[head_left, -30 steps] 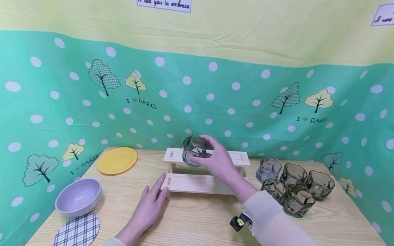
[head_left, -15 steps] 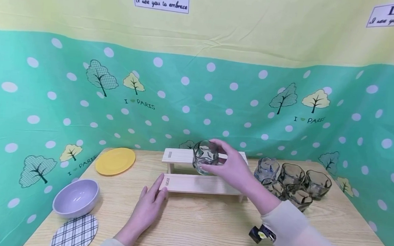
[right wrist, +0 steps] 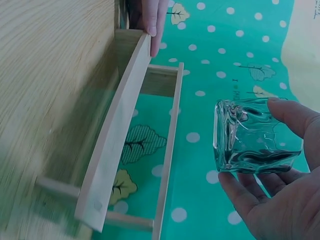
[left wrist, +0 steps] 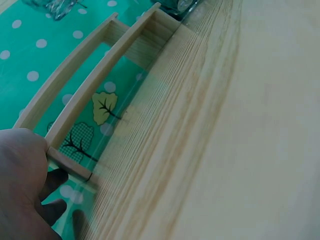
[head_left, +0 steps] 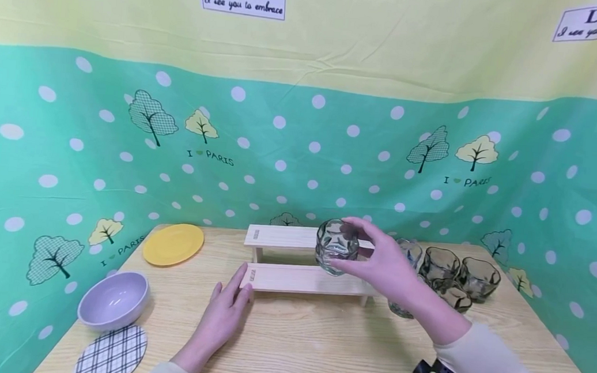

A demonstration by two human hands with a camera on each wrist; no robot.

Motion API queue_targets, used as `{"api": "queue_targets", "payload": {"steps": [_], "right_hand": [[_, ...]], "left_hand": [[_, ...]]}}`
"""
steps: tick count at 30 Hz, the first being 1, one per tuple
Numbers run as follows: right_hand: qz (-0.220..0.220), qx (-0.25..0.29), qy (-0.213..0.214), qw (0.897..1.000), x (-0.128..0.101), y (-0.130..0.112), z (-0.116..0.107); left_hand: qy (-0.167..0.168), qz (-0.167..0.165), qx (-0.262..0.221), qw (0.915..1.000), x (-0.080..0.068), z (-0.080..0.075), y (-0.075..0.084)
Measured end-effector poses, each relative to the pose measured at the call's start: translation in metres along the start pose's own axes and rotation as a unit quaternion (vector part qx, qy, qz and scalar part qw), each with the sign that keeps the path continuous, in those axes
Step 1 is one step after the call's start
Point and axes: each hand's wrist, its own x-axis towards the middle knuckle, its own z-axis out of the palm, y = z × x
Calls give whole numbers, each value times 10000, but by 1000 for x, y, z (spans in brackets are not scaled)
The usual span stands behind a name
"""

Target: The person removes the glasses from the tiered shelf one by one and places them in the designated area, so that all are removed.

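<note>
R hand (head_left: 388, 268) grips glass cup (head_left: 337, 247) above wooden rack (head_left: 292, 278), not touching it. L hand (head_left: 224, 308) flat, fingers relaxed, fingertips against rack's left end on table (head_left: 308, 349).

Clear, faceted glass tumbler (head_left: 337, 247) (right wrist: 255, 135): upright, empty, held aloft above the right part of the two-tier pale wooden rack (head_left: 302, 279).

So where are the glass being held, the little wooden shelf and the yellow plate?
glass (head_left: 337, 248), head view, on its faceted side wall.
wooden shelf (head_left: 302, 279), head view, on the lower step's top board.
yellow plate (head_left: 173, 244), head view, on its flat middle.
</note>
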Motion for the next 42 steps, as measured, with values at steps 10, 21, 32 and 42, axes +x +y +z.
{"api": "queue_targets", "payload": {"steps": [10, 21, 32, 42], "right_hand": [[39, -188, 133, 9997, -25, 8, -34], [189, -863, 423, 9952, -50, 25, -78], [358, -1052, 722, 9912, -65, 44, -115], [507, -1353, 1013, 9843, -80, 69, -148]], "left_hand": [[-25, 19, -53, 10000, 0, 1, 0], [-12, -50, -52, 10000, 1, 1, 1], [-68, -91, -53, 9999, 3, 0, -2], [-124, -156, -39, 9998, 2, 0, -1]]}}
